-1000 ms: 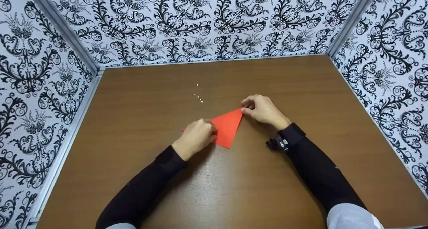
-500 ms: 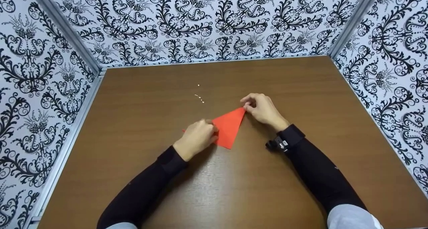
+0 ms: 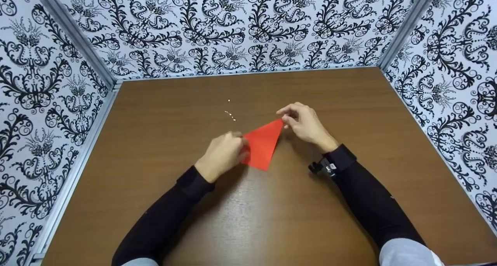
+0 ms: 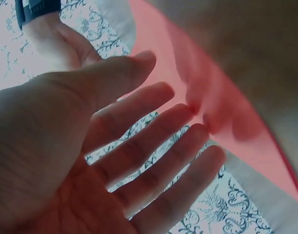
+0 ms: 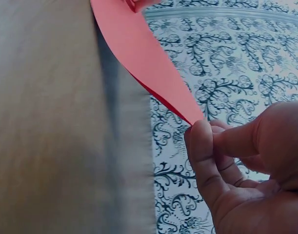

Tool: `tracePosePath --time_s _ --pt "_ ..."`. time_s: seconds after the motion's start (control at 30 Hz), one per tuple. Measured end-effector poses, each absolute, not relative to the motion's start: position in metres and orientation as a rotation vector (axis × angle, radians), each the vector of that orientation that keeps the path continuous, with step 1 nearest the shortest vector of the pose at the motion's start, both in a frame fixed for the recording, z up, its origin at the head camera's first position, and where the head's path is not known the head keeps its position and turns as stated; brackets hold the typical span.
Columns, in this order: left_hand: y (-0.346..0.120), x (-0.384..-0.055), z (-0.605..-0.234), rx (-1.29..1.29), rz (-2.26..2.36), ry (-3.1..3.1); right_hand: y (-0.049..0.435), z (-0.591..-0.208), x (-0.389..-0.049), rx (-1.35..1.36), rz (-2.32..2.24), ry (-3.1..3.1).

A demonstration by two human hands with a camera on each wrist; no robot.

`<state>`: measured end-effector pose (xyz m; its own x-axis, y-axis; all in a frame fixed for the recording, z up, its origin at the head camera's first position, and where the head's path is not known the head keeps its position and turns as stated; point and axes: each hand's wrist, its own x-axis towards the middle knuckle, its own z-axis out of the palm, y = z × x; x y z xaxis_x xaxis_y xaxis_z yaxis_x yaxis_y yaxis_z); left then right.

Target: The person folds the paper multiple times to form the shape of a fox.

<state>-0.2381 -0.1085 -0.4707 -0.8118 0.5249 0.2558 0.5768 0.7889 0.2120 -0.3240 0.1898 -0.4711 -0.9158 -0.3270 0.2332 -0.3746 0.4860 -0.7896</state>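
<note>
A folded sheet of red paper [image 3: 262,145] slants over the table between the two hands. My right hand [image 3: 304,122] pinches its upper right corner between thumb and fingertips, as the right wrist view shows. My left hand [image 3: 223,153] is at the paper's left side. Seen in the left wrist view, the left fingers [image 4: 153,146] are spread and nearly straight, fingertips right at the paper's surface. The thumb [image 4: 124,73] lies apart from them, overlapping the paper. In the head view the left hand covers the paper's left part.
Several tiny pale specks [image 3: 232,116] lie on the brown wooden table [image 3: 248,219] beyond the paper. Black-and-white patterned panels [image 3: 248,29] in grey metal frames border the table at the back and both sides. A wrist camera [image 3: 322,168] sits under the right wrist.
The right hand has moved slightly away from the body, lifting the paper's corner along. The left hand has loosened and shifted slightly left; the paper tip that showed beyond it is hidden now.
</note>
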Motion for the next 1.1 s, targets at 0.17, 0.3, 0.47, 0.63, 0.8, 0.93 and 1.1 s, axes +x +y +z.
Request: tracePosePath --time_s 0.17,0.3,0.47,0.63,0.8,0.93,1.1 --pt "-0.111 -0.246 -0.458 -0.774 -0.426 -2.742 0.192 -0.461 -0.323 0.687 1.513 -2.603" --pt "-0.111 -0.252 -0.448 -0.724 -0.503 -2.696 0.196 -0.451 -0.32 0.716 1.571 -2.536" --pt "-0.107 -0.261 -0.434 -0.698 -0.521 -2.644 0.199 -0.436 -0.315 0.749 1.642 -2.424" --pt "-0.098 -0.271 -0.423 -0.704 -0.529 -2.582 0.201 -0.427 -0.311 0.799 1.685 -2.315" --pt "-0.086 -0.281 -0.416 -0.754 -0.591 -2.542 0.203 -0.421 -0.307 0.926 1.59 -2.23" --pt "-0.079 -0.287 -0.417 -0.784 -0.612 -2.533 0.203 -0.415 -0.303 1.034 1.475 -2.178" --pt "-0.077 -0.292 -0.42 -0.786 -0.641 -2.546 0.205 -0.409 -0.298 1.08 1.38 -2.134"
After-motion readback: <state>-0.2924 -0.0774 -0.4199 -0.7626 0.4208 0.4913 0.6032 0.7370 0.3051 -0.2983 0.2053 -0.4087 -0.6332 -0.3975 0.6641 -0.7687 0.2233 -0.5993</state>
